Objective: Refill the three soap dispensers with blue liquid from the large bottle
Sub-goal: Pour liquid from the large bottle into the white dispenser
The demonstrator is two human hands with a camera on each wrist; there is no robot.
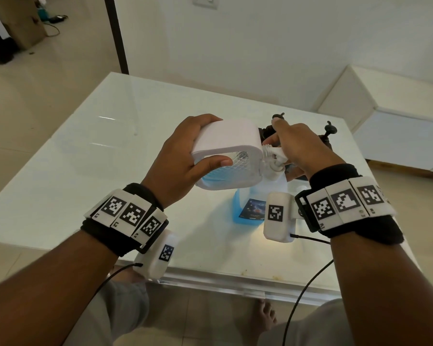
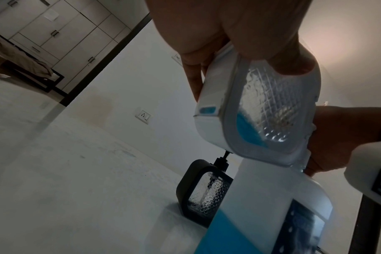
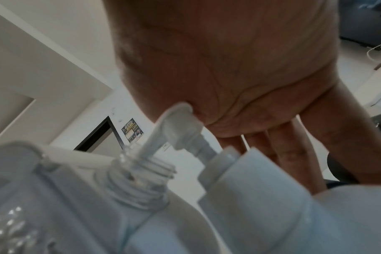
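My left hand [image 1: 185, 153] grips a white soap dispenser [image 1: 230, 138] tipped on its side above the table; a little blue liquid pools in its clear textured window [image 2: 268, 110]. My right hand [image 1: 298, 148] pinches the white pump [image 1: 276, 158], which is off the dispenser's threaded neck [image 3: 139, 177] with its tube still reaching into it. The pump [image 3: 180, 132] lies against my right palm [image 3: 239, 68]. Directly below stands the large bottle [image 1: 248, 203], part full of blue liquid [image 2: 228, 237]. Two dark dispensers [image 1: 266, 131] [image 1: 326, 136] stand behind, partly hidden by my hands.
Everything sits on a glossy white table [image 1: 110, 158] whose front edge is close to my legs. A low white cabinet [image 1: 398, 121] stands to the right. One dark dispenser [image 2: 205, 192] stands just behind the large bottle.
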